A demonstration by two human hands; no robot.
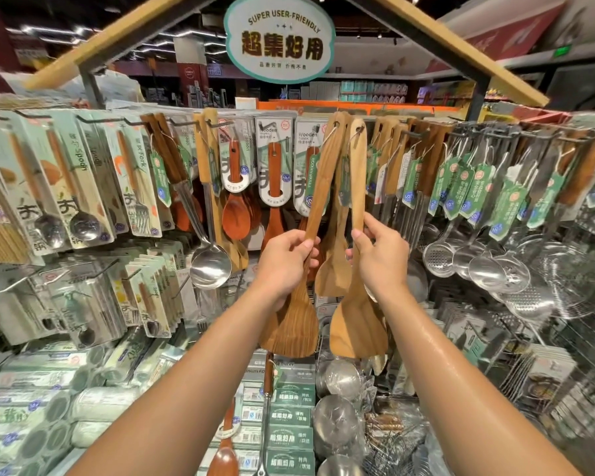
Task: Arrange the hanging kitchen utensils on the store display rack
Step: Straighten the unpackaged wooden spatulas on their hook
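Note:
Several wooden spatulas hang from one hook at the middle of the display rack (409, 134). My left hand (284, 259) grips the handle of the dark-grained spatula (298, 324), which slants down to the left. My right hand (380, 257) pinches the handle of a paler wooden spatula (356, 324) hanging almost straight down. A third wooden spatula (335, 266) hangs between them, untouched. Green price tags dangle from their handle tops.
Packaged spoons and forks (83, 187) hang on the left, a steel ladle (210, 266) beside them, steel skimmers and strainers (488, 266) on the right. Steel bowls (337, 417) and green boxes (289, 438) lie on the shelf below. An oval sign (279, 39) hangs overhead.

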